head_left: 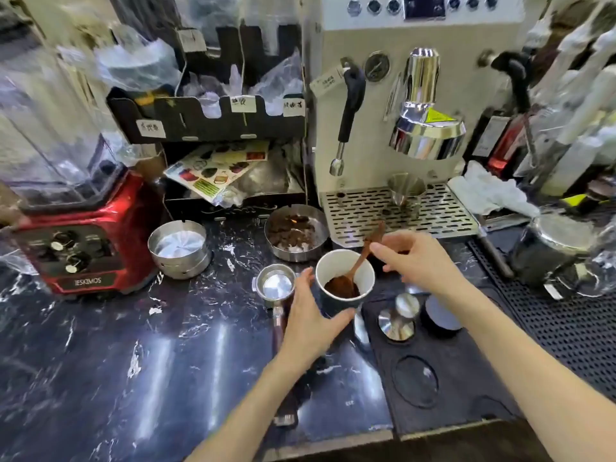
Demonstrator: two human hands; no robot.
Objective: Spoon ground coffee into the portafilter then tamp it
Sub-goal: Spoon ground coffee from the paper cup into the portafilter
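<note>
Hands are seen over a dark marbled worktop [100, 361] in the single head view. The left hand [310, 315] is stretched forward from the near edge, its forearm running diagonally up from the bottom. Its palm is turned toward a paper cup [345, 281], with the thumb curled against the cup's near side and the fingers raised along its left wall; the cup is loosely cradled rather than squeezed. The right hand [420, 258] is reached in from the right, wrist bent, and a wooden spoon [361, 261] is pinched by its handle between thumb and fingertips. The spoon's bowl is dipped into the ground coffee [341, 288] that lies in the bottom of the cup.

The portafilter [276, 288] is laid flat on the worktop just left of the cup, its metal basket bare and shiny, its handle pointing toward the near edge and partly hidden under the left hand. A metal tamper [398, 320] is stood on a black mat [433, 378] just right of the cup, under the right forearm. Behind the cup, a round tin of dark pieces [295, 233] and an empty round tin [180, 250] are set toward the back of the worktop. An espresso machine [400, 128] is placed at the back right, a red blender base [83, 241] at the back left.
</note>
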